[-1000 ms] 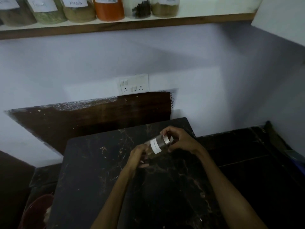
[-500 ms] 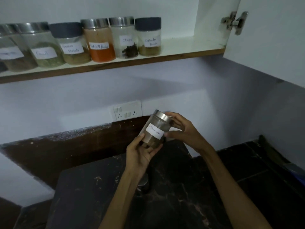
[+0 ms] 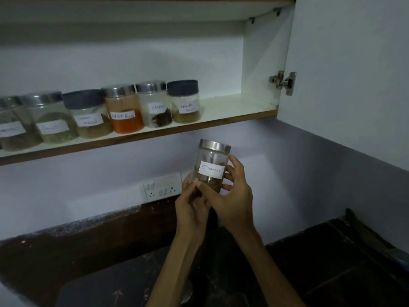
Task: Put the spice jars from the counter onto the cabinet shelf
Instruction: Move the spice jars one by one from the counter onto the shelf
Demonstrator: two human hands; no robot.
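Note:
I hold a clear spice jar (image 3: pixel 212 161) with a steel lid and a white label reading Cinnamon, upright, below the front edge of the cabinet shelf (image 3: pixel 232 108). My right hand (image 3: pixel 230 196) grips its lower body from the right, fingers curled round it. My left hand (image 3: pixel 191 204) holds its lower left side, thumb near the label. Several labelled spice jars stand in a row on the shelf; the rightmost is a dark-lidded coriander jar (image 3: pixel 184 101), next to a cloves jar (image 3: pixel 155 105) and an orange powder jar (image 3: pixel 124 109).
The open cabinet door (image 3: pixel 354 74) hangs on the right with its hinge (image 3: pixel 284 82) showing. A wall socket plate (image 3: pixel 161 188) sits behind my hands. The dark marble counter (image 3: pixel 332 262) lies below. The shelf stretch right of the coriander jar holds nothing.
Both hands raised the jar from the counter toward the shelf and turned it upright with its label facing me. My view tilted up, showing more of the cabinet.

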